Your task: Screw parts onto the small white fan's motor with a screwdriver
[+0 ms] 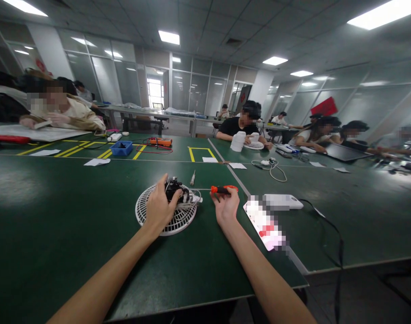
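Observation:
A round white fan grille [165, 216] lies on the green table [57, 216] with a black fan motor [174, 189] and loose wires at its centre. My left hand [159, 205] is closed around the motor from the left. My right hand [226, 204] grips a screwdriver with an orange and black handle [222, 189]; its thin shaft points left toward the motor. A second small screwdriver [192, 178] lies on the table just behind the grille.
A white power bank [282, 201] with a black cable and a blurred flat card [266, 225] lie to the right. Farther back are a blue tray [121, 147], an orange tool [161, 141], a white cable coil [273, 168], and several people seated around the tables.

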A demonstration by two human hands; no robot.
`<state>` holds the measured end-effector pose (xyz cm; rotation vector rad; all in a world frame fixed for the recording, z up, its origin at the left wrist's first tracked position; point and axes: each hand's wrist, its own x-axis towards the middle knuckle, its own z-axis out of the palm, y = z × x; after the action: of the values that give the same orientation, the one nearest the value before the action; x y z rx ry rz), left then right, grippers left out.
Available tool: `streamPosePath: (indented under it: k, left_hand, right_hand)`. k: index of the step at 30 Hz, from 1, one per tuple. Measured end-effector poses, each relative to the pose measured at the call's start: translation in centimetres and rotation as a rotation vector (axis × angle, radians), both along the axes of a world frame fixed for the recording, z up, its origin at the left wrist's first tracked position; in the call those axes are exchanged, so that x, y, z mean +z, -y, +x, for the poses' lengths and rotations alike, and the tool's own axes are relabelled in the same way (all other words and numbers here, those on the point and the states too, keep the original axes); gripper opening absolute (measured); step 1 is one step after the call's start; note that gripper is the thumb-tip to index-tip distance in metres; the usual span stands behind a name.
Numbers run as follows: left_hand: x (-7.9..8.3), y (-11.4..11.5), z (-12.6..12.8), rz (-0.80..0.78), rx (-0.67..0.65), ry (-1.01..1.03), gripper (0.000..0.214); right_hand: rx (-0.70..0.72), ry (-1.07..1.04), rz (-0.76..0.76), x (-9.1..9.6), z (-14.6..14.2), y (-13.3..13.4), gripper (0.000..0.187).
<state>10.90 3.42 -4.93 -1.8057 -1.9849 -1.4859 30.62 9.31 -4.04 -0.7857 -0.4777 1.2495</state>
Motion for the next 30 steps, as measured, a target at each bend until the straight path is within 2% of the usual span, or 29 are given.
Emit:
streamPosePath:
  k: [3, 9, 15, 17, 24, 30]
  left_hand:
    - [0.12, 0.02, 0.03, -0.004, 0.004, 0.003, 0.069]
    - [0.17, 0.03, 0.03, -0.027, 0.010, 0.017, 0.071]
    - [-0.09, -0.07, -0.08, -0.032, 0.001, 0.031, 0.073]
    - [-0.09, -0.08, -0.11, -0.025, -0.008, 0.030, 0.073]
    - [0.20, 0.08, -0.06, -0.022, -0.011, 0.018, 0.075]
    - [0.09, 0.00, -0.16, -0.028, -0.018, 0.020, 0.076]
  right_hand:
    - [-0.016, -0.037, -0.029, 0.34, -0.25, 0.17, 0.027]
    - [-0.034, 0.098, -0.083, 0.27, -0.66, 0.14, 0.049]
    - [-0.005, -0.010, -0.097, 0.20, -0.32, 0.07, 0.021]
    - [-0.005, -0.004, -0.097, 0.29, -0.37, 0.08, 0.020]
    - [-0.005, 0.021, -0.068, 0.64, -0.71, 0.24, 0.038]
    - [0.011, -0.059, -0.123, 0.96, -0.30, 0.61, 0.014]
